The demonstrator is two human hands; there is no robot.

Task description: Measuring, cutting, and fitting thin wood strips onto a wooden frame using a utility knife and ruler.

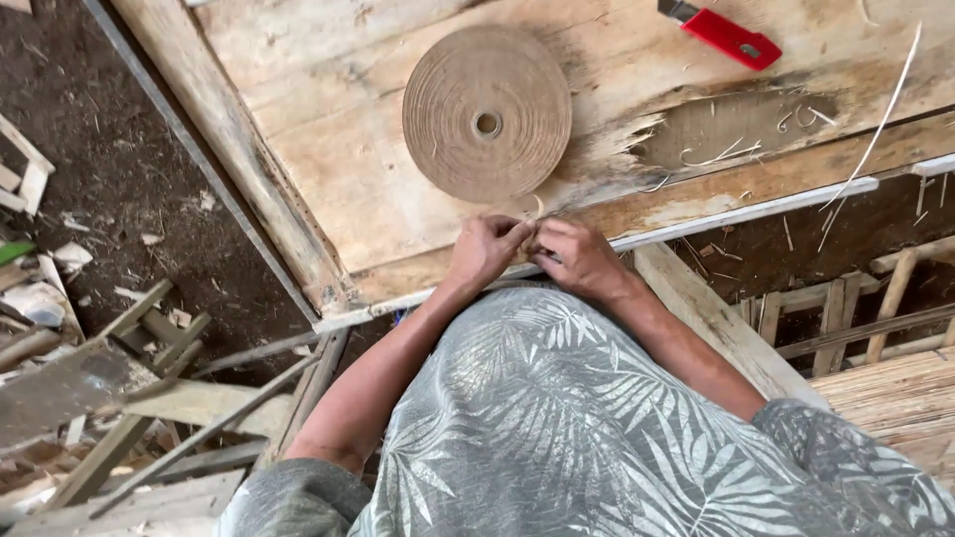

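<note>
Both hands together at the near edge of a worn wooden tabletop [328, 149], knuckles almost touching. Left hand [485, 251] with fingers curled in and pinched on the end of a thin pale strip [538, 208]; right hand [577, 259] likewise closed, fingertips pressed to the same small piece just beside the left thumb. Hard to tell how much of the strip lies between the fingers, hidden by the knuckles. Just beyond the hands, flat on the boards, a round tan coil of wound strip [486, 112] with a small hole at its centre, near the fingers but not touching them. Further back and to the right, a red utility knife [727, 36] lying aslant near the far edge, well apart from the coil. No label or sign legible anywhere. Thin pale shavings [875, 124] scattered over the right part of the boards and over a rough torn patch of wood. Below, a grey leaf-patterned shirt [557, 418]. At left, dark earth strewn with wooden offcuts [139, 398]; at right, a slatted wooden frame [856, 318].
</note>
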